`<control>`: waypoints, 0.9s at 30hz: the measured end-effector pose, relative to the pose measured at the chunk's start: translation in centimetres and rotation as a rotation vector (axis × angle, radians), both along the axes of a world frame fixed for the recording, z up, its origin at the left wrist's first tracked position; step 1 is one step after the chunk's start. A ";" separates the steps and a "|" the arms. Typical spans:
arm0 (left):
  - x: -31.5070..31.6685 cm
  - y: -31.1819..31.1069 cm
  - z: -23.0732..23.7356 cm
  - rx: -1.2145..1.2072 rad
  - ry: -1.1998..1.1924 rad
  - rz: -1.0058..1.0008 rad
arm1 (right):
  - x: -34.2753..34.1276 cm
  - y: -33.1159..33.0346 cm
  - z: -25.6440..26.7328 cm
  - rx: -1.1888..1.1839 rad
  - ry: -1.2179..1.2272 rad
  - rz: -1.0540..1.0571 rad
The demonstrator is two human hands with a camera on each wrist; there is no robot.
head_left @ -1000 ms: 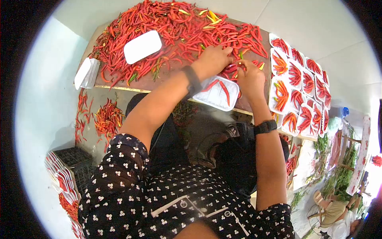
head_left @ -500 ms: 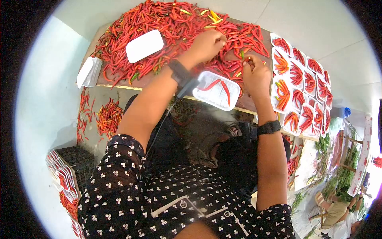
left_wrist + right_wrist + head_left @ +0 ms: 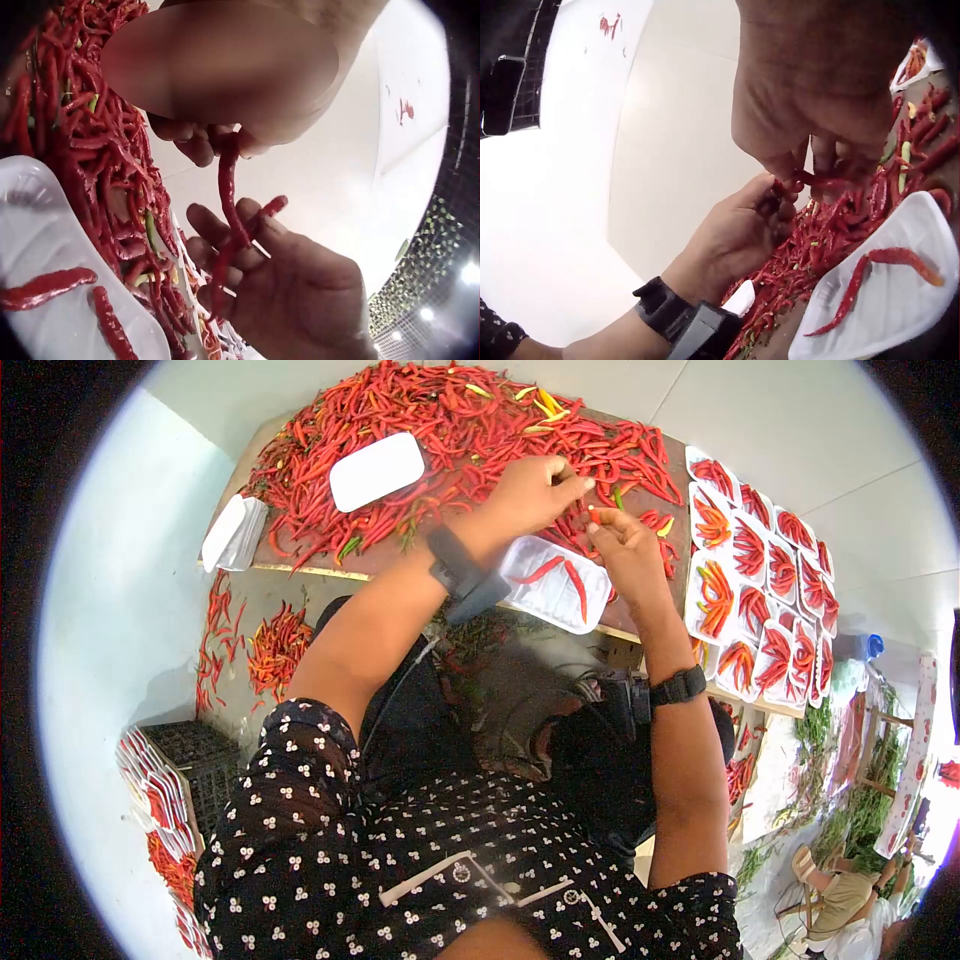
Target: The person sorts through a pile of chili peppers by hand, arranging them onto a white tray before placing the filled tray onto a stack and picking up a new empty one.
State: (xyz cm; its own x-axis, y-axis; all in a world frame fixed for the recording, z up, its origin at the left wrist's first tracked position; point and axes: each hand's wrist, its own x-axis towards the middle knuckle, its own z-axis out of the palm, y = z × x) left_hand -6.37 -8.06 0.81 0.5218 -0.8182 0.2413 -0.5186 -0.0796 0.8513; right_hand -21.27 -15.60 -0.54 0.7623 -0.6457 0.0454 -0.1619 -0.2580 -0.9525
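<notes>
Above the near part of the chili pile, the left hand pinches a red chili between thumb and fingers. The right hand faces it, its fingers curled round another red chili. In the left wrist view the two chilies meet or overlap; whether they touch cannot be told. Below the hands sits a white tray, with two red chilies lying apart at one end in the head view.
An upturned white tray lies on the pile, and stacked trays stand at the table's left corner. Filled trays cover the right side. Black crate and more chilies are on the floor at left; a person sits at lower right.
Over the last half second, the left hand has come back from the pile toward the body, and the right hand has shifted left, so they are closer together. The tray chilies look unchanged.
</notes>
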 end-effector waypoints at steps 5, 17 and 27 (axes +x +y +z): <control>-1.3 0.8 0.1 -0.060 0.374 -0.163 | -0.3 0.1 0.3 0.144 0.004 0.100; 0.3 3.5 -0.5 0.266 -0.075 -0.217 | -1.4 0.3 0.3 -0.428 0.400 -0.064; -0.2 4.1 -1.8 0.396 -0.568 -0.262 | -1.1 3.0 1.7 -0.608 0.708 -0.031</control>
State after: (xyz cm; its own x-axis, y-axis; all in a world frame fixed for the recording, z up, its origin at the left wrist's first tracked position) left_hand -6.60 -3.99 -1.02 0.1802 -0.9806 0.0766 -0.9149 -0.1385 0.3792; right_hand -22.35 -12.65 1.21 0.7243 -0.6841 -0.0860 -0.6682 -0.6657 -0.3322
